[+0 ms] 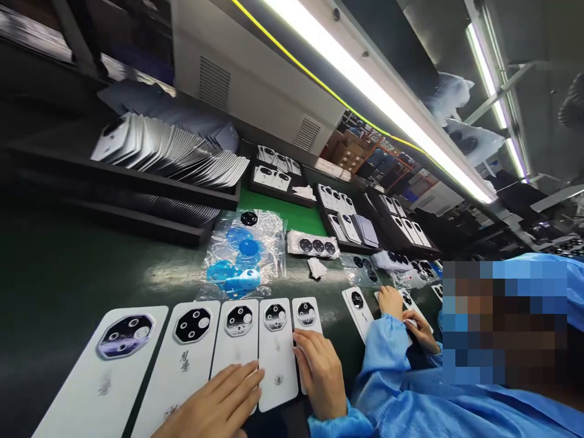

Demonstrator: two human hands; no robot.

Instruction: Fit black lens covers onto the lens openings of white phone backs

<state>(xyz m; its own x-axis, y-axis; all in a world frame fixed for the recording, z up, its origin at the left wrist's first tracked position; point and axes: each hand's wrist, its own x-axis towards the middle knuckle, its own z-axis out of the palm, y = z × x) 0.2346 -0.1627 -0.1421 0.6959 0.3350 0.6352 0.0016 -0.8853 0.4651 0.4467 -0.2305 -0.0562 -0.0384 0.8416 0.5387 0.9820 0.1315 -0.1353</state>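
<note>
A row of white phone back covers with black octagonal camera plates lies on the dark bench in front of me. My left hand [223, 398] rests flat over the third back cover [235, 353], fingers stretched out, tips reaching the left edge of the fourth back cover [276, 371]. My right hand [322, 372] lies over the fifth back cover [306, 325], its slightly bent fingertips by the right edge of the fourth. To the left lie the second back cover [182, 359] and the nearest one [104, 383], untouched. Dark markings show on several covers.
A clear bag [274, 231] with blue film pieces lies beyond the row, beside a pack of camera plates [314, 244] and crumpled white paper [317, 267]. Black trays [168, 185] hold stacked covers. At right, a co-worker in a blue sleeve [385, 347] handles covers close by.
</note>
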